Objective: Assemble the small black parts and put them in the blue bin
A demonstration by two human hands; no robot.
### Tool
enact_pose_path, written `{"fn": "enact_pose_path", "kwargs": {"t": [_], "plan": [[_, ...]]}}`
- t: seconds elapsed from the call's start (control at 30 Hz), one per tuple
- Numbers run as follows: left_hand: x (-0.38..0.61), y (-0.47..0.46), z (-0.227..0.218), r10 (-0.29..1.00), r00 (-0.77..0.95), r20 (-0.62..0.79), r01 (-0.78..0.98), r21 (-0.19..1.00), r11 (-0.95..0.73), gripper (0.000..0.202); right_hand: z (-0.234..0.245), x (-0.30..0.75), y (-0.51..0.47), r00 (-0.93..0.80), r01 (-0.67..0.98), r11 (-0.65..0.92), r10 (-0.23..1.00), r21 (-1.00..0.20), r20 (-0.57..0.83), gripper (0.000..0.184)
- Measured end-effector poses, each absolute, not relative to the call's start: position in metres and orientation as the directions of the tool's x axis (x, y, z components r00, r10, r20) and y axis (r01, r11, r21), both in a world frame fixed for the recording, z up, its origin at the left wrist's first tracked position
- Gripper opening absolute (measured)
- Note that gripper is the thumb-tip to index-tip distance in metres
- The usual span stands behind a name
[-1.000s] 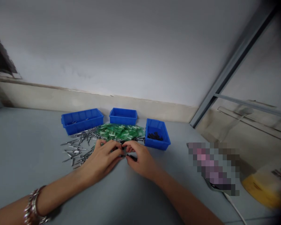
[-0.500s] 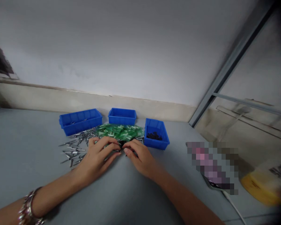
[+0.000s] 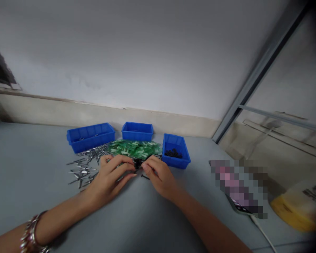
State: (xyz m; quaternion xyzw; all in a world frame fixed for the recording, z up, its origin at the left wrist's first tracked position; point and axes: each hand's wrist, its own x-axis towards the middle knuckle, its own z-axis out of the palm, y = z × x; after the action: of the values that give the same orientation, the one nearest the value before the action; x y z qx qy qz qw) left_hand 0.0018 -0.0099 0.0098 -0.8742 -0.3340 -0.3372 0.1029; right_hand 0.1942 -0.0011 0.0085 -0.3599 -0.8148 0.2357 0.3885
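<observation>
Since a moment ago the right hand [image 3: 160,175] has edged back from the left hand [image 3: 107,177], both sets of fingers pinched on a small black part [image 3: 138,163] between them, beside the green pieces [image 3: 133,147], where loose pins [image 3: 81,168] could easily scatter.

Shiny metal pins [image 3: 81,168], glossy blue plastic bins [image 3: 91,136], matt grey tabletop [image 3: 28,168].
</observation>
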Motion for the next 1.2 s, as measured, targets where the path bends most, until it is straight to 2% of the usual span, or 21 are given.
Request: {"fn": "enact_pose_path", "kwargs": {"t": [0.13, 0.3, 0.57, 0.8, 1.2], "plan": [[0.0013, -0.0098, 0.01, 0.479, 0.557, 0.678, 0.638, 0.021, -0.77, 0.01, 0.0089, 0.1933, -0.0012, -0.436, 0.395, 0.629, 0.77, -0.669, 0.466, 0.027], [0.0006, -0.0096, 0.0095, 0.494, 0.556, 0.668, 0.645, 0.028, -0.764, 0.012, 0.0068, 0.1927, 0.0001, -0.43, 0.385, 0.637, 0.764, -0.668, 0.481, 0.029], [-0.0027, -0.0057, 0.0078, 0.477, 0.575, 0.664, 0.661, -0.033, -0.75, 0.015, 0.0096, 0.1932, -0.0008, -0.465, 0.366, 0.637, 0.756, -0.678, 0.46, 0.03], [0.0, -0.007, 0.0083, 0.502, 0.545, 0.672, 0.67, 0.011, -0.742, 0.014, 0.0108, 0.1934, -0.0027, -0.47, 0.341, 0.643, 0.748, -0.686, 0.469, 0.028], [-0.0026, -0.0059, 0.0084, 0.48, 0.575, 0.663, 0.657, -0.024, -0.753, 0.014, 0.0106, 0.194, -0.0019, -0.455, 0.35, 0.631, 0.761, -0.692, 0.463, 0.033]]}}
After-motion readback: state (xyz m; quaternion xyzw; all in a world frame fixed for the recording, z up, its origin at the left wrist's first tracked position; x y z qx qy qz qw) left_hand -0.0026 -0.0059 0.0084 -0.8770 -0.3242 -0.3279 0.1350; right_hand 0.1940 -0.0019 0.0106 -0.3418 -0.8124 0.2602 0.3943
